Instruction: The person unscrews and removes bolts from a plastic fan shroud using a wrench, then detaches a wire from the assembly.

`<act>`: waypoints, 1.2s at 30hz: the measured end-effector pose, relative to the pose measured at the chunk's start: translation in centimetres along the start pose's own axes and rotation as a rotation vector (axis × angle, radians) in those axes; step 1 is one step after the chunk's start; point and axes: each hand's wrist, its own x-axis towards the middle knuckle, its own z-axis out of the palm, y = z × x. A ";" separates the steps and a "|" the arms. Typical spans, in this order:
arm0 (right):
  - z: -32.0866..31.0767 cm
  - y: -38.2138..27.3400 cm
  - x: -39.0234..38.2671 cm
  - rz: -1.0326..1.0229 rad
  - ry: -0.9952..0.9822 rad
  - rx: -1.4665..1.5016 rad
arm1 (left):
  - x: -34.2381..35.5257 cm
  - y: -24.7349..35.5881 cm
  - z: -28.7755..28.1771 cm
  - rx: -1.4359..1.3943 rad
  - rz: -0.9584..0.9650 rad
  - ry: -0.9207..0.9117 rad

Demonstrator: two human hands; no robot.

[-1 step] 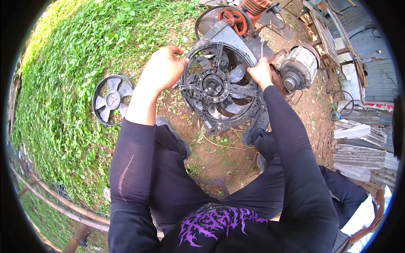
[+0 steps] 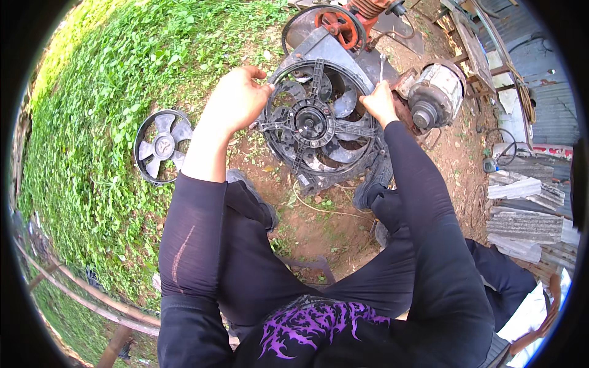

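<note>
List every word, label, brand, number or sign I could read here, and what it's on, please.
None reads clearly.
Black shirt: jagged purple lettering, too stylised to make out surely.
Large fan: small pale tag low on its frame, too small.
Red-and-white strip by the wall: any marks too small.

Jagged, branching purple lettering point(image 2: 319, 322) is printed across the front of the black fabric shirt point(image 2: 380, 352), but no word can be made out. A faint mark is borne by the round grey fan hub point(image 2: 164, 146), too small to be read.
</note>
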 end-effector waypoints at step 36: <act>-2.2 18.9 -9.3 0.092 -0.358 0.102 | 8.3 2.7 23.3 0.337 0.234 -0.370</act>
